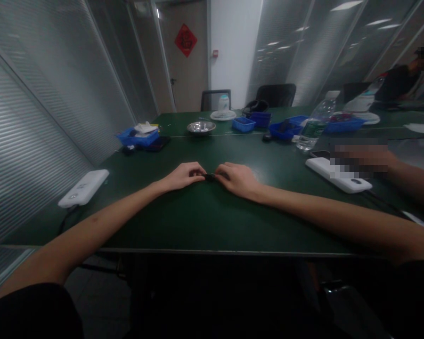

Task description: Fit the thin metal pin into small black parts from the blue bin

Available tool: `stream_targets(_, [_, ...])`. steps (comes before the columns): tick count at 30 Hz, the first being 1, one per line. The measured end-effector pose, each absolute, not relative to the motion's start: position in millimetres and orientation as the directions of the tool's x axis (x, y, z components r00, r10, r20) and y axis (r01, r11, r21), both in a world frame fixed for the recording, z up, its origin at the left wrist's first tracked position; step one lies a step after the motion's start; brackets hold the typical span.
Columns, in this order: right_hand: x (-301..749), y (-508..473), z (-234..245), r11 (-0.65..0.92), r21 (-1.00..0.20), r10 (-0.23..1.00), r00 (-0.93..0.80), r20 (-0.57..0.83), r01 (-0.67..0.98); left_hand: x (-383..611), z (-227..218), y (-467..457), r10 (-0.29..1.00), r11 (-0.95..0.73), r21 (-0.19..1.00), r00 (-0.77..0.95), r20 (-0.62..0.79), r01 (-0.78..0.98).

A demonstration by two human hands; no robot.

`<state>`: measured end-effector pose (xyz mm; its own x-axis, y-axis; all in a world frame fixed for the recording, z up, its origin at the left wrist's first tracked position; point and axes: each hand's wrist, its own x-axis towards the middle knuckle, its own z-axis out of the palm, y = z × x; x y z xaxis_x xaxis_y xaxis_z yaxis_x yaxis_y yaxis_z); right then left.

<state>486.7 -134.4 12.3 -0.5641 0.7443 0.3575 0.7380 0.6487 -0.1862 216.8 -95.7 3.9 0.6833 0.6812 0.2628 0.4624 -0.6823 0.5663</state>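
Both my arms reach out over a dark green table [205,221]. My left hand [183,175] and my right hand [237,179] meet at the table's middle, fingers curled. Between their fingertips sits a small black part [209,177], pinched from both sides. It is too small and dark to name. Both hands rest on the tabletop.
A white flat device [85,187] with a cable lies at the left, another white device [337,175] at the right by a co-worker's arm [413,181]. Blue trays [138,137] [243,124], a metal bowl [201,127], a water bottle [316,123] and a small fan [223,109] stand farther back.
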Motion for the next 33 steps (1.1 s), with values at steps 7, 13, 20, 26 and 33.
stream_targets(7, [487,-135,14,0.641,-0.186,0.755,-0.567,0.331,0.745,187,5,-74,0.608,-0.777,0.413,0.737,0.296,0.475])
stream_targets(13, [486,-137,17,0.636,-0.200,0.763,-0.569,0.308,0.745,90,-3,-23,0.810,-0.583,0.339,0.498,0.310,0.738])
stream_targets(20, [486,-136,16,0.651,-0.196,0.750,-0.580,0.319,0.734,-7,-4,-2,0.949,-0.222,0.310,0.132,0.287,0.924])
stream_targets(26, [486,-137,17,0.648,-0.193,0.753,-0.579,0.313,0.737,-23,16,-6,0.993,-0.099,0.404,0.064,0.100,0.909])
stream_targets(33, [486,-137,18,0.632,-0.194,0.767,-0.572,0.290,0.750,-24,24,-12,0.999,-0.041,0.365,0.040,0.010,0.930])
